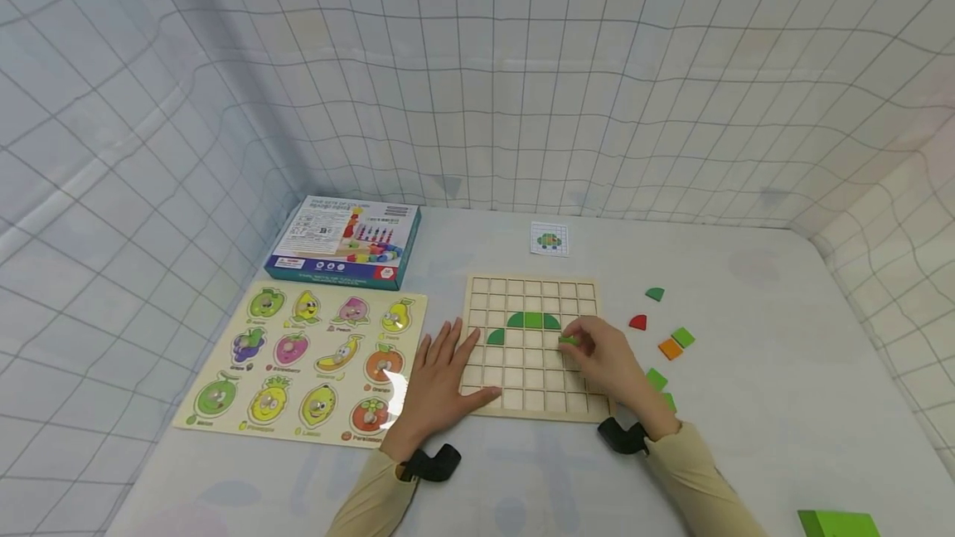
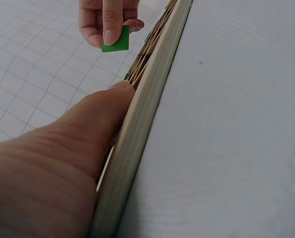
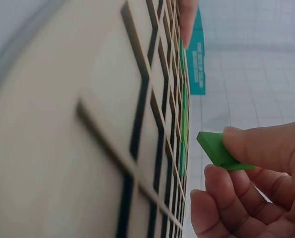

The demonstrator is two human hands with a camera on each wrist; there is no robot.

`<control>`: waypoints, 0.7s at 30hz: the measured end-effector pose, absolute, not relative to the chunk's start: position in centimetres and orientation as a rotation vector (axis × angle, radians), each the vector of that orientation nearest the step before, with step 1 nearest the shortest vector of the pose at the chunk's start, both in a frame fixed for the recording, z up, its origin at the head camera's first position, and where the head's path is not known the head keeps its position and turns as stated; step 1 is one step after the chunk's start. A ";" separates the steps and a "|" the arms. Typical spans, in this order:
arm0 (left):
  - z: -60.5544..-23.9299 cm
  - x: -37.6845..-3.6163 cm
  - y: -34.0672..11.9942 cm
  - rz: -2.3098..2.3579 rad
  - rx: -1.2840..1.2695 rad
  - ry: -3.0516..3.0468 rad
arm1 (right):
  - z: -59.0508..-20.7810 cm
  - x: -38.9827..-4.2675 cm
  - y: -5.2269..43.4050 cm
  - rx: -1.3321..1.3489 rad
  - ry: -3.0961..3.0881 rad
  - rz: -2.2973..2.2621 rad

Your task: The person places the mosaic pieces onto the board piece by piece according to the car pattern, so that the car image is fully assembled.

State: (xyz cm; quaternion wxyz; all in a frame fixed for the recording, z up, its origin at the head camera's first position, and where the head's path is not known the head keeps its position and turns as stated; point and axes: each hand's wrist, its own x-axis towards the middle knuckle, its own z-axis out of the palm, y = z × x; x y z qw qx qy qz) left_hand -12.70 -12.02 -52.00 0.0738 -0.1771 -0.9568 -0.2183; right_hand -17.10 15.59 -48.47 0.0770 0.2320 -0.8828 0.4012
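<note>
A wooden grid board (image 1: pixel 531 292) lies on the white table, with green curved pieces (image 1: pixel 533 321) set in its upper rows. My right hand (image 1: pixel 608 359) pinches a small green tile (image 1: pixel 569 340) just above the board's right side; the same green tile (image 3: pixel 216 149) shows between thumb and fingers in the right wrist view, and as a green tile (image 2: pixel 116 39) in the left wrist view. My left hand (image 1: pixel 440 379) lies flat with straight fingers on the board's left edge (image 2: pixel 137 144).
A fruit peg puzzle (image 1: pixel 306 363) lies left of the board, a blue toy box (image 1: pixel 345 240) behind it. A pattern card (image 1: pixel 550 239) sits beyond the board. Loose green, red and orange pieces (image 1: pixel 669 338) lie to the right. A green block (image 1: pixel 837 523) is near the front right.
</note>
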 end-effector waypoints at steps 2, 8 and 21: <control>-52.0 -12.7 -12.0 -0.654 -0.532 -2.869 | -48.5 -17.2 14.8 0.704 -2.677 1.224; -52.0 -12.7 -12.0 -0.652 -0.530 -2.882 | -48.6 -17.5 12.9 0.743 -2.728 1.289; -52.1 -12.8 -12.0 -0.635 -0.529 -2.878 | -47.5 -18.3 10.7 0.776 -2.817 1.226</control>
